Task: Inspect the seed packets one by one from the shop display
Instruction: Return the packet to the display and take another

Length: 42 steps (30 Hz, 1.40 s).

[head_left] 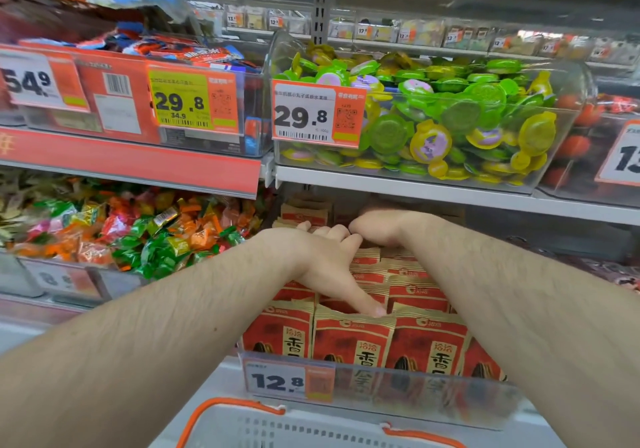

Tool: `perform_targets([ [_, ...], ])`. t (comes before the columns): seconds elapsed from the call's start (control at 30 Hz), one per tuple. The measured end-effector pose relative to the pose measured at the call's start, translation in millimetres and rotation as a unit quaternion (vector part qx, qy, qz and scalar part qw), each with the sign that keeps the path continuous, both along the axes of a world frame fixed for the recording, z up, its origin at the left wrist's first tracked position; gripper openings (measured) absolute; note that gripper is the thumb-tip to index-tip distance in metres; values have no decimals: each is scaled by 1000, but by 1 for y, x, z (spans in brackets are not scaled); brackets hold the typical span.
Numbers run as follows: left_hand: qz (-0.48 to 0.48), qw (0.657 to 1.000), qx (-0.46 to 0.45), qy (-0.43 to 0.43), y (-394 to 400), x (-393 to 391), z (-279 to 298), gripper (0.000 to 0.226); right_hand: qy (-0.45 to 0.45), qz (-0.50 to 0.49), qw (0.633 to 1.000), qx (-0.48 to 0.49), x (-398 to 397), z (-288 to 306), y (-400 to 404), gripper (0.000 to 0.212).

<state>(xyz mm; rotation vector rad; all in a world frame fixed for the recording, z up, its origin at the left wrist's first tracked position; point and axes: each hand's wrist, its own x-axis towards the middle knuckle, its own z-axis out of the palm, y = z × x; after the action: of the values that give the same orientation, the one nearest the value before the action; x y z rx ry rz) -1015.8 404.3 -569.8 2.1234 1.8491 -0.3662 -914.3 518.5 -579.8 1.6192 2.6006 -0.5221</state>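
Observation:
Red and tan seed packets (353,340) stand in rows inside a clear bin (433,399) on the lower shelf. My left hand (322,257) lies over the middle rows. Its thumb stretches down and touches the top edge of a front packet, and its fingers reach toward the rear packets. My right hand (377,225) is deeper in, under the shelf above and beside my left hand's knuckles. Its fingers are hidden behind the wrist, so whether it holds anything is unclear.
A 12.8 price tag (277,381) is fixed to the bin front. A white basket with orange handles (277,427) sits below. Wrapped candies (138,236) fill the bin at left. A metal shelf edge (415,191) hangs just above my hands, bearing a bin of green and yellow jellies (450,118).

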Motion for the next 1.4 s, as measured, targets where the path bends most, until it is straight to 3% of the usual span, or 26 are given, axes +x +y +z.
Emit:
perform_targets([
  [0.13,19,999,-26,-26,-2,-2,4,121,-20,4,1000,12,6,-2,-7,37],
  [0.37,-14,999,-9,28,-11,3,3,129,-109,38,991,72,18,-8,-17,76],
  [0.5,-29,997,65,-1,-16,9,-8,113,-88,55,988,117,21,-8,-27,71],
  [0.7,-20,997,72,26,-16,10,-12,101,-62,91,981,162,31,-1,-52,63],
  [0.87,-19,996,82,6,-20,9,-11,114,11,92,977,194,51,4,-74,60],
  [1.07,-28,988,148,27,-31,8,-12,109,92,78,960,253,68,8,-94,49],
  [1.27,10,966,251,-69,-53,-3,-14,81,201,74,932,294,81,15,-107,63],
  [1.4,81,906,384,-160,-62,-8,-10,46,257,83,910,316,83,21,-122,57],
])
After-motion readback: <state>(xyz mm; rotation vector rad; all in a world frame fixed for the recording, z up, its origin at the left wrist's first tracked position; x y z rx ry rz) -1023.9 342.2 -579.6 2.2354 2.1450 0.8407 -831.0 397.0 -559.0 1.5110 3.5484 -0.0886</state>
